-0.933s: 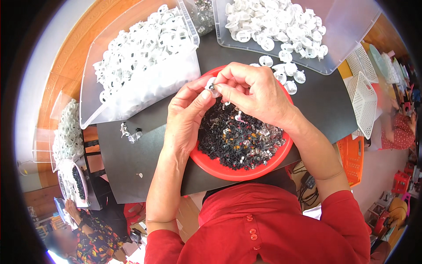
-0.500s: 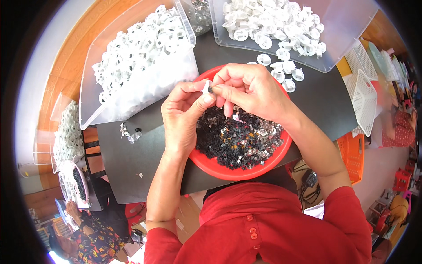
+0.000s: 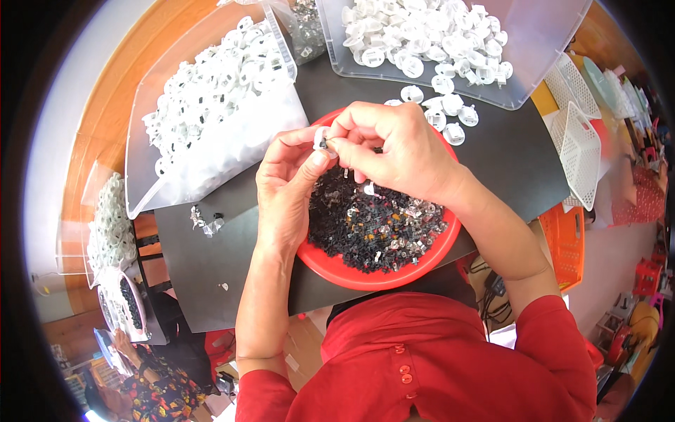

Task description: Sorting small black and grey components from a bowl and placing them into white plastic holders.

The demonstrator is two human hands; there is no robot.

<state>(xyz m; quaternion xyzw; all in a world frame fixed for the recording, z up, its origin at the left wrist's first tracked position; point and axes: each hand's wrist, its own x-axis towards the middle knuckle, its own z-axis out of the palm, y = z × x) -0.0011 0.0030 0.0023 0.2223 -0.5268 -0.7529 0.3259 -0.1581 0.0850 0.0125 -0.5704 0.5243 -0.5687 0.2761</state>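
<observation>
Above the far left part of a red basin (image 3: pixel 330 266), my two hands meet at a small round white plastic part (image 3: pixel 320 136). My left hand (image 3: pixel 287 169) pinches this part between thumb and fingers. Against its dark middle, my right hand (image 3: pixel 394 144) has thumb and forefinger pressed together on a small dark piece, mostly hidden by the fingertips. Below the hands, the basin holds a heap of small black pieces (image 3: pixel 358 228) mixed with clear and a few orange ones.
A clear bin (image 3: pixel 204 186) of white parts stands at left, another bin (image 3: pixel 520 88) at the back right. Several loose white parts (image 3: pixel 453 133) lie before it. Small scraps (image 3: pixel 208 224) sit on the dark table (image 3: pixel 204 281). Another person (image 3: pixel 151 380) works at lower left.
The white part has turned so that its dark middle shows. Both hands stay together over the basin, and the whole view has shifted slightly.
</observation>
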